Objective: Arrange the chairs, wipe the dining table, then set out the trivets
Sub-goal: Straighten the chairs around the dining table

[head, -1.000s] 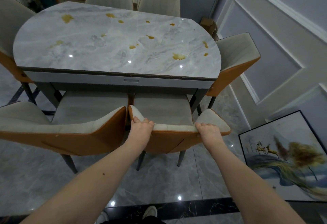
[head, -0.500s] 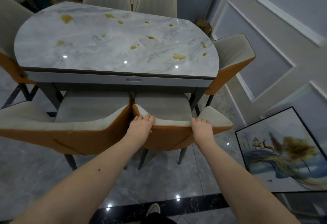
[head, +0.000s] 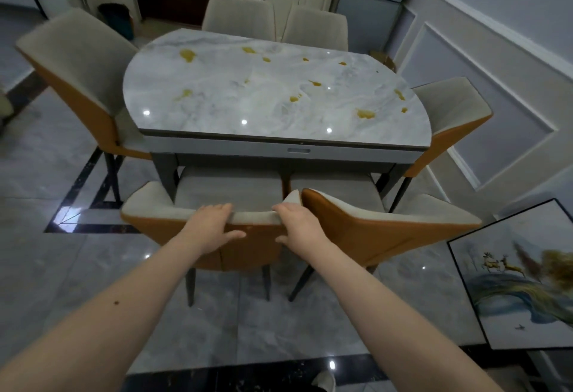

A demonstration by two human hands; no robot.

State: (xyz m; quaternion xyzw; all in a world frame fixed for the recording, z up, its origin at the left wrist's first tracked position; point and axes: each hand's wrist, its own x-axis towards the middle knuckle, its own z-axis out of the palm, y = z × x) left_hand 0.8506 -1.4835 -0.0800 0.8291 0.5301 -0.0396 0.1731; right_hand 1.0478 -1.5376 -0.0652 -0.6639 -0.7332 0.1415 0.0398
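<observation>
The marble dining table (head: 279,106) carries several yellow stains (head: 366,113). Two grey and orange chairs stand tucked at its near side. My left hand (head: 210,224) and my right hand (head: 297,224) both grip the top edge of the near left chair's backrest (head: 155,215), fingers over the top and thumbs on the orange back. The near right chair (head: 387,233) touches it on the right. No trivets or cloth are in view.
One chair (head: 83,60) stands at the table's left end, one (head: 449,103) at the right end, and two (head: 238,13) at the far side. A framed painting (head: 521,274) leans on the floor at the right wall. A dark bin (head: 116,18) stands far left.
Both hands have left the near right chair's backrest and now hold the near left chair's backrest. My view has shifted left and back.
</observation>
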